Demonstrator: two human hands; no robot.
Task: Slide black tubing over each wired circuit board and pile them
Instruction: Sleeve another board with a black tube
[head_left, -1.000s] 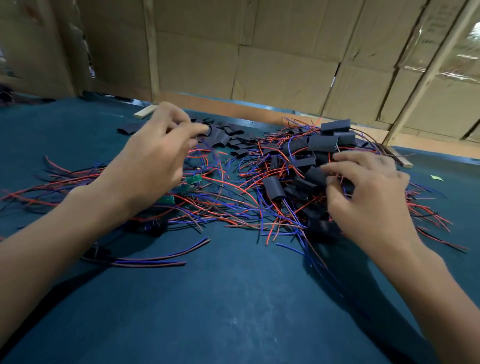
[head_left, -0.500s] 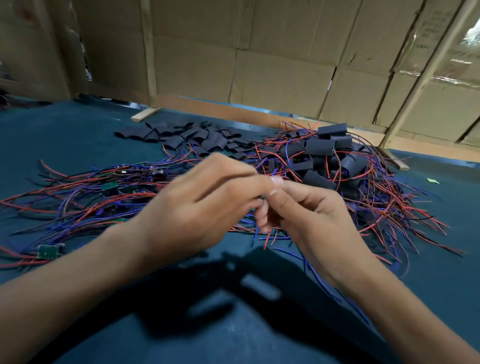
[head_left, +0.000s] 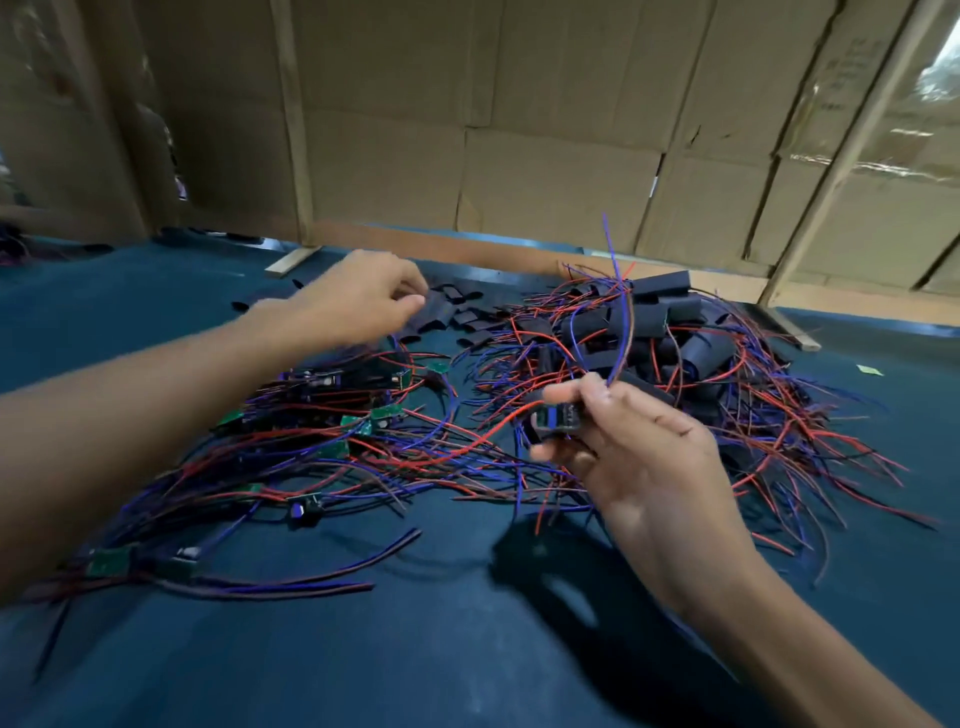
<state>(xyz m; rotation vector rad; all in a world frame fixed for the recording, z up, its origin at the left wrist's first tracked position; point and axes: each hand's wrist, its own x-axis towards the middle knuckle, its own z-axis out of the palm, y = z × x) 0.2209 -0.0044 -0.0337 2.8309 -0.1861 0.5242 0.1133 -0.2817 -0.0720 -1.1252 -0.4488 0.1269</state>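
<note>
Right hand (head_left: 639, 457) pinching a wired board (head_left: 558, 417); left hand (head_left: 358, 296) over loose tubing pieces (head_left: 457, 312), fingers curled, grip unclear.

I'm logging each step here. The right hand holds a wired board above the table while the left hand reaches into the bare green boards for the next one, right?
Not quite. In the head view the left hand reaches to the loose black tubing at the back, not the green boards. The right hand does hold a wired board above the table.

A small dark circuit board (head_left: 558, 417) with red and blue wires is held up; bare green boards (head_left: 358, 427) lie left, black tubing pieces (head_left: 457, 312) behind, sleeved boards (head_left: 675, 332) piled right
</note>
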